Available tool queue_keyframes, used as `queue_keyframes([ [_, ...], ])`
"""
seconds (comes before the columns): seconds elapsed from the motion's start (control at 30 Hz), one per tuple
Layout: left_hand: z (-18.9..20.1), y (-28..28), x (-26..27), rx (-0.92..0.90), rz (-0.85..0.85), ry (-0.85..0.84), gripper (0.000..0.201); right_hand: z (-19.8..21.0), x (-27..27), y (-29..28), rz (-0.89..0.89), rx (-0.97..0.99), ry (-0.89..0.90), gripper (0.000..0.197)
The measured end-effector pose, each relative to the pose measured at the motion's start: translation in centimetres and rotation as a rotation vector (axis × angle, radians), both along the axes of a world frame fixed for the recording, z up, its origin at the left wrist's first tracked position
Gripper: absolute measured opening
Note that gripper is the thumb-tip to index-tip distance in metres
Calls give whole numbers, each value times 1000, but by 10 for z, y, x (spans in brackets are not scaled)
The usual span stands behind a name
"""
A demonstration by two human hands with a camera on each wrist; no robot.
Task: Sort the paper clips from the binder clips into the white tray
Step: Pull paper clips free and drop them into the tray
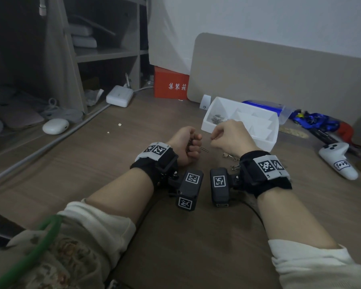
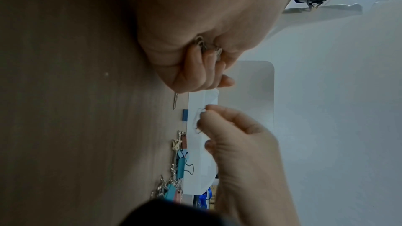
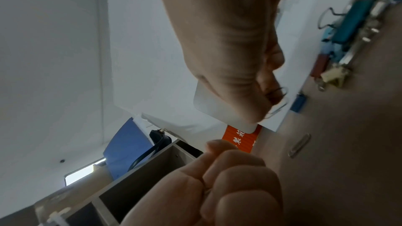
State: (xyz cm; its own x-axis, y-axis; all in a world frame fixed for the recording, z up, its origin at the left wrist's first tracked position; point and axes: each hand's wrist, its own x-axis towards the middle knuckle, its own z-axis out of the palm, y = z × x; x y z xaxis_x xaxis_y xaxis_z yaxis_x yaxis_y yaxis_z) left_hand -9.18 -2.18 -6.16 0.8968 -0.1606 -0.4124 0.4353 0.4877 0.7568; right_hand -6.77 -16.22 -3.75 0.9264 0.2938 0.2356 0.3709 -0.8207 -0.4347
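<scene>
My left hand (image 1: 193, 144) rests on the desk as a fist and grips a small bunch of paper clips (image 2: 202, 45). Just to its right, my right hand (image 1: 214, 139) pinches a single silver paper clip (image 2: 198, 120) between thumb and forefinger, close in front of the white tray (image 1: 266, 145). The tray's near-left compartment holds several paper clips (image 1: 216, 118). One loose paper clip (image 1: 204, 149) lies on the desk between my hands. A heap of coloured binder clips (image 2: 179, 169) lies beside the tray, by my right wrist. A small blue binder clip (image 3: 299, 103) lies apart.
A white game controller (image 1: 338, 159) and blue clutter (image 1: 317, 122) lie to the right. A red box (image 1: 171, 84), a white power adapter (image 1: 119, 96) with its cable, and an earbud case (image 1: 55, 126) lie to the left. A beige board (image 1: 279, 76) stands behind the tray.
</scene>
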Motion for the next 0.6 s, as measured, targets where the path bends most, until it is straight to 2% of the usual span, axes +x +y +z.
queue_keyframes([
  [0.1,0,0,0,3,-52,11,41,9,-4,2,12,140,-54,12],
  [0.23,1,-2,-2,23,-137,29,46,12,-7,6,34,348,-41,11],
  [0.37,1,-2,-3,24,-170,27,49,12,-11,11,170,518,4,9],
  [0.47,1,-2,-3,34,-181,5,41,10,-14,15,277,550,97,8],
  [0.6,4,-2,-2,27,-138,-17,31,5,-11,17,335,494,202,13],
])
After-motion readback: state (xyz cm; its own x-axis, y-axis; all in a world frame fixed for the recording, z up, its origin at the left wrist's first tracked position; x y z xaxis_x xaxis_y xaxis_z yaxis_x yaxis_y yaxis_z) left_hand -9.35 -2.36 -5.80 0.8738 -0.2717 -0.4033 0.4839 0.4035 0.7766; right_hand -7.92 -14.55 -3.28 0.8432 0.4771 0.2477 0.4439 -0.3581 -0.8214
